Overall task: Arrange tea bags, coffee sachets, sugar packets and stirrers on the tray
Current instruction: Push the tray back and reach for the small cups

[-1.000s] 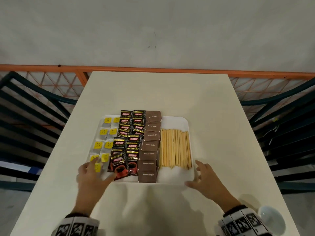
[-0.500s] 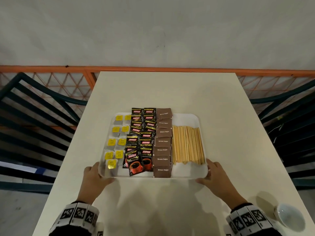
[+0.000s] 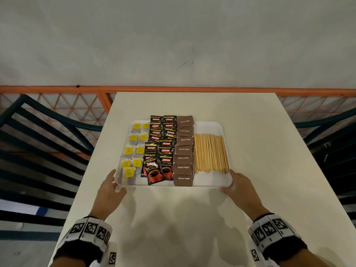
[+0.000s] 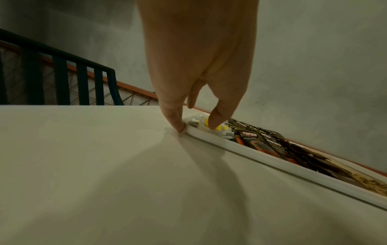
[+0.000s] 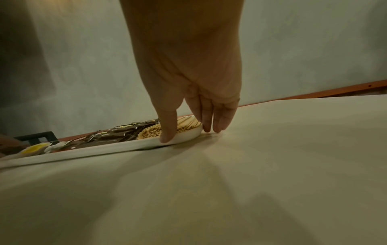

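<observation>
A white tray (image 3: 208,128) sits mid-table, filled in columns: yellow-tagged tea bags (image 3: 133,151), black coffee sachets (image 3: 161,149), brown sugar packets (image 3: 184,149) and wooden stirrers (image 3: 211,153). My left hand (image 3: 115,182) holds the near-left corner. In the left wrist view this hand (image 4: 198,127) has its thumb inside the rim (image 4: 272,159) on a tea bag and its forefinger outside on the table. My right hand (image 3: 231,182) holds the near-right corner. In the right wrist view the right hand (image 5: 188,134) has its thumb on the rim (image 5: 94,150) and its fingers at the outer edge.
The cream table (image 3: 192,105) ends at an orange railing (image 3: 173,89) before a grey wall. Dark slatted chairs stand on the left (image 3: 38,143) and on the right (image 3: 331,143). Bare tabletop lies between the tray and me.
Both hands went from hovering over the tray's near end to its two near corners and took hold. The left hand came off the tea bags.
</observation>
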`<action>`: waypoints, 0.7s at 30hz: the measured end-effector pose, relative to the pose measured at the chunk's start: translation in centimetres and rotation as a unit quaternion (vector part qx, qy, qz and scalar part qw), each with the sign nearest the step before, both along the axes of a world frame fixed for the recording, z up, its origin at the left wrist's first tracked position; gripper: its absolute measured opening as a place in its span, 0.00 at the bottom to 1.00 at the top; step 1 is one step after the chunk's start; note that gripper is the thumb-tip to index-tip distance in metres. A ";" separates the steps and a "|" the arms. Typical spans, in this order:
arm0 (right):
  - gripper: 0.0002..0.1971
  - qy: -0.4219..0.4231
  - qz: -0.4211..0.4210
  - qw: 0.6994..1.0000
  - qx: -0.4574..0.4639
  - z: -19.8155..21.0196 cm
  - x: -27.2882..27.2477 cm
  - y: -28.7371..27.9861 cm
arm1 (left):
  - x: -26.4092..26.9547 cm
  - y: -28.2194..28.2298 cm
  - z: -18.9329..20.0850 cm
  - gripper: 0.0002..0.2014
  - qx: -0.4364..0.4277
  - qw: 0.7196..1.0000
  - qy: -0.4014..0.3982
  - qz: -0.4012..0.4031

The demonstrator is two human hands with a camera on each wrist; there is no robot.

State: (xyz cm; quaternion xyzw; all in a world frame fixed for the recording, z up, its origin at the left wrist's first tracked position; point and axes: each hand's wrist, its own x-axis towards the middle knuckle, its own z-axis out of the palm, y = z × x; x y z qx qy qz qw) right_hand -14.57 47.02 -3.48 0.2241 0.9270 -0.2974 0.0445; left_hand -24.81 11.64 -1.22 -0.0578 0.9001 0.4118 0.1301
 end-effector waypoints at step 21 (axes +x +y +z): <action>0.27 -0.013 0.022 1.000 0.012 1.3 -9.0 0.7 | -9.0 0.6 -2.1 0.28 0.054 0.998 -0.022 0.000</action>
